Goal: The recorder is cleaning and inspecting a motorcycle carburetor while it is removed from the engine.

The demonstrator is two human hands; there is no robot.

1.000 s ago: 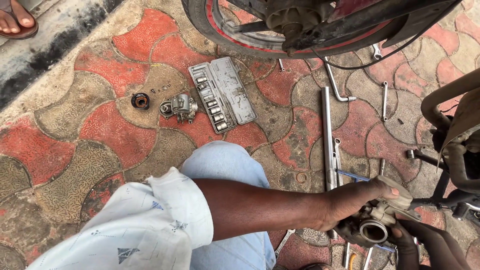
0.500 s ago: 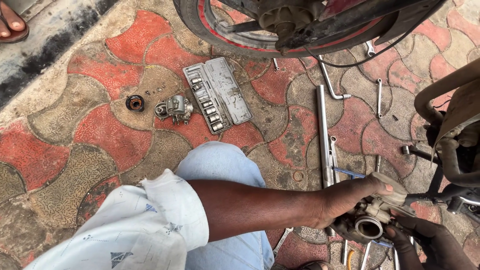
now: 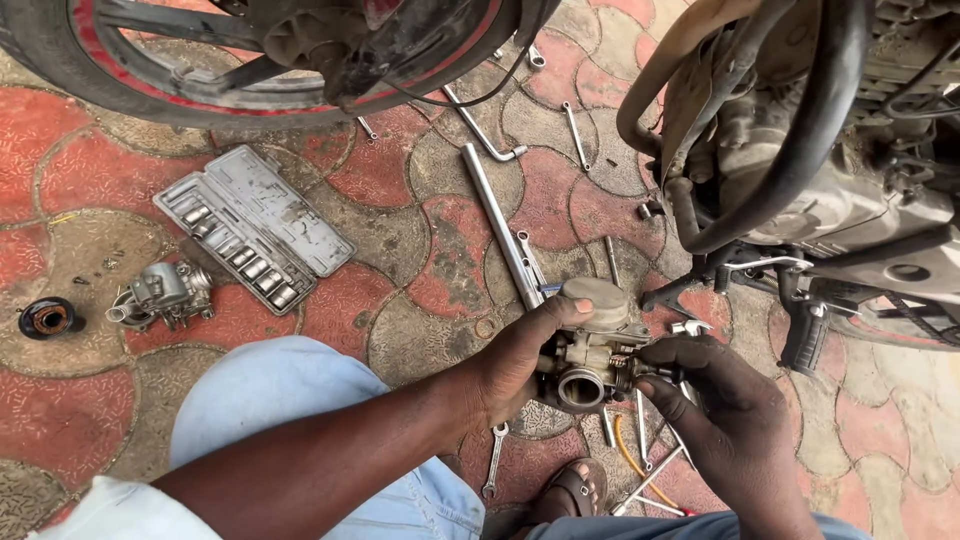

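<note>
My left hand (image 3: 520, 362) grips a metal carburettor (image 3: 590, 350) by its left side, thumb on the round top cap. My right hand (image 3: 720, 405) is dark with grease and its fingertips pinch the small fittings on the carburettor's right side. The part is held above the paving, its round bore facing me. Under my hands lie a spanner (image 3: 494, 462), thin rods and a yellow-handled tool (image 3: 632, 455). My sandalled foot (image 3: 572, 492) is just below.
An open socket set case (image 3: 250, 225) lies on the red and grey paving. A second carburettor (image 3: 160, 295) and a black rubber ring (image 3: 48, 318) lie at left. A long metal tube (image 3: 498, 225) and spanners lie ahead. A motorcycle wheel (image 3: 250, 60) and engine (image 3: 850, 180) stand above.
The view has shifted left and closer, so the carburettor sits nearer the middle. My right hand has come up onto its right side. My left hand's grip is unchanged.
</note>
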